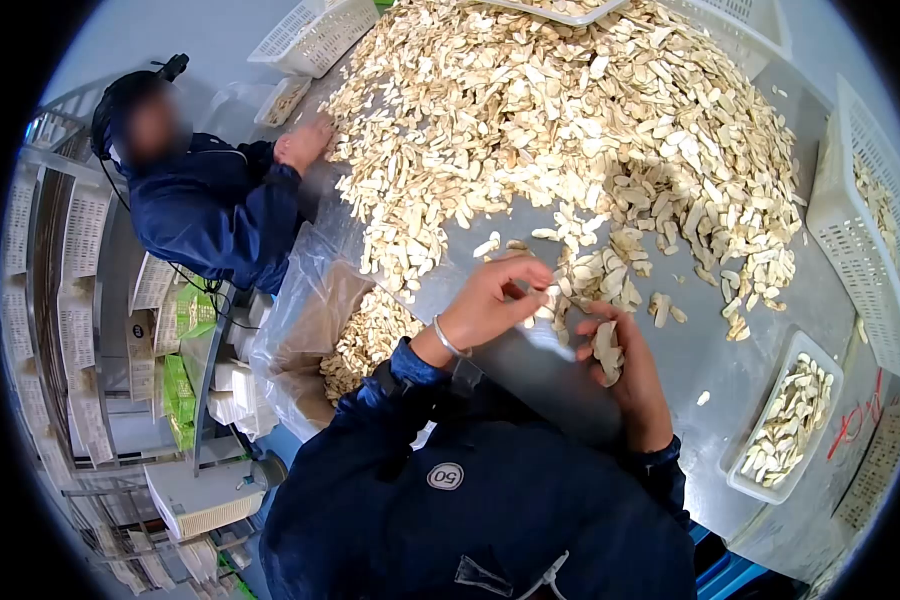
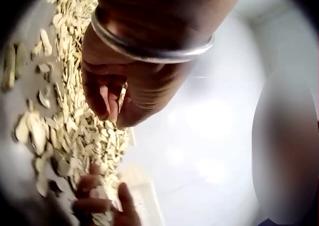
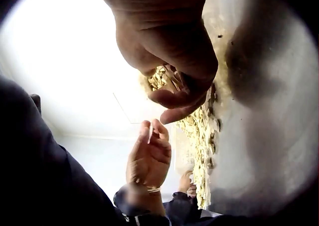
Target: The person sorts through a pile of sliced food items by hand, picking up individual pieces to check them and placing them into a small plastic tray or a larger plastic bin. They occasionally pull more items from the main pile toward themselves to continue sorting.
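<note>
Head view: the left hand point(image 1: 490, 300) hovers over the steel table point(image 1: 710, 350), thumb and fingertips pinching one pale slice point(image 1: 542, 300) right at the near fringe of the big pile point(image 1: 570, 120). The right hand point(image 1: 625, 375) sits just nearer than the pile's fringe, fingers curled round a small stack of slices point(image 1: 607, 350). Bare steel opens up on the near side of the pile, with only a few stray pieces on it. Right of that gap, a small white tray point(image 1: 785, 420) part-filled with slices lies near the table's edge. White baskets ring the pile: one at its far left point(image 1: 315, 35), one along its right point(image 1: 860, 220). Left of the pile, a clear bag point(image 1: 315, 320) hangs off the table edge with slices inside. Beyond the bag, a second person point(image 1: 210, 190) in dark blue has a hand on the pile's left rim. Shelving point(image 1: 70, 300) stands well left of the pile.

Left wrist view: the bangle point(image 2: 149, 49) circles the wrist, the left hand's fingers drawn together above the pile's edge; the slice itself is hard to make out. The right hand shows below, holding slices beside the pile.

Right wrist view: the right hand, up close, is curled around slices; the left hand's fingertips are pressed together on a thin slice, with the pile to its right.
</note>
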Available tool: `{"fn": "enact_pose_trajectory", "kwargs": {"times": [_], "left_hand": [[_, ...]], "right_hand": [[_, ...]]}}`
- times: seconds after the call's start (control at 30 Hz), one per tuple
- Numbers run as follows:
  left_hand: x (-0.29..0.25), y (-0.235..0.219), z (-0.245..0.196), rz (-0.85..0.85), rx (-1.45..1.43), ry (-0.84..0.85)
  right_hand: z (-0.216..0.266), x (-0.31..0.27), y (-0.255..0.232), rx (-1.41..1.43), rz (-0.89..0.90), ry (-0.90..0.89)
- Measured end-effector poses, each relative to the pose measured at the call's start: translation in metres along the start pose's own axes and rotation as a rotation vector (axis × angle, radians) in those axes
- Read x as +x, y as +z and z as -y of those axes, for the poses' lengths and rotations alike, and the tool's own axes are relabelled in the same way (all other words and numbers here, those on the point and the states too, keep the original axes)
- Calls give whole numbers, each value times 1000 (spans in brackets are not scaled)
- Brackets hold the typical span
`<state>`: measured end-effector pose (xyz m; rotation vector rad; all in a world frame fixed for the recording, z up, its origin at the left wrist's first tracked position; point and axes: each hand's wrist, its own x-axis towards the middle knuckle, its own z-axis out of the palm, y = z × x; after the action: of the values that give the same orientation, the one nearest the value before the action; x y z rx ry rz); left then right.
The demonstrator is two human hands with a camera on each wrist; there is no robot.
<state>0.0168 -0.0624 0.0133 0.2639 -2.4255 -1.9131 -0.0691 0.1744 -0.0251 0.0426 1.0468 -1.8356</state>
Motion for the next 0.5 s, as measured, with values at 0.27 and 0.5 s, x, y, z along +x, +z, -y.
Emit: {"fn": "enact_pose_trajectory", "kwargs": {"times": [0.27,0.5], "left_hand": [[-10,21,38,-102,730,281],[-13,4,41,-217,331,-49]], "right_hand": [[-4,4,-12,18,75,-59],[-5,6,-15,56,35,-73]]}}
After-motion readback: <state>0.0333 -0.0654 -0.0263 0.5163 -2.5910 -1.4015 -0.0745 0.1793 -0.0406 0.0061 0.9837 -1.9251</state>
